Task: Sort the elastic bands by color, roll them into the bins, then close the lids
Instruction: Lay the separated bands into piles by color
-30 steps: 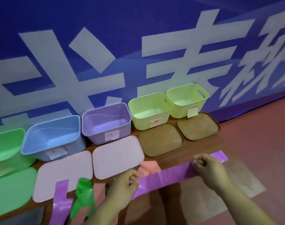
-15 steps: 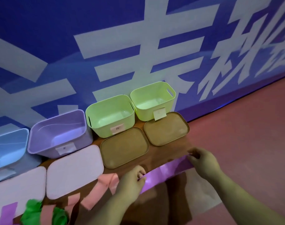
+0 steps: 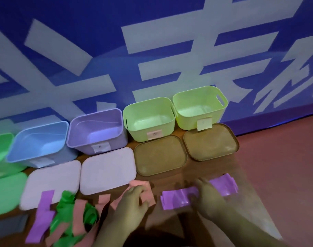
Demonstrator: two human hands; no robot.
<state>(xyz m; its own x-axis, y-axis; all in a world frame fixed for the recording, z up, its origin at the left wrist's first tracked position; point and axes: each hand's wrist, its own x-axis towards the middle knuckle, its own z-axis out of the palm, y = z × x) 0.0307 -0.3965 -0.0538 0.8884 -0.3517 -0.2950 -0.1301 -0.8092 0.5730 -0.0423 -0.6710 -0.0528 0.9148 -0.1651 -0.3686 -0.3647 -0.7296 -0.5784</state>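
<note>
Right hand (image 3: 208, 198) is pressing a purple band (image 3: 177, 199), fingers blurred.
Tight, even turns would suit the purple bin (image 3: 96, 131).

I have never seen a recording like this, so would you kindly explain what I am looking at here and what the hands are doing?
There is no machine: a person wears a camera on the head, looking down at their own hands. Open bins stand along a blue wall: a blue bin, a purple bin and two yellow-green ones, with their lids lying flat in front. Loose purple, green and pink bands lie on the wooden table. The right hand presses on a purple band; the left hand rests beside it over a pink band.
</note>
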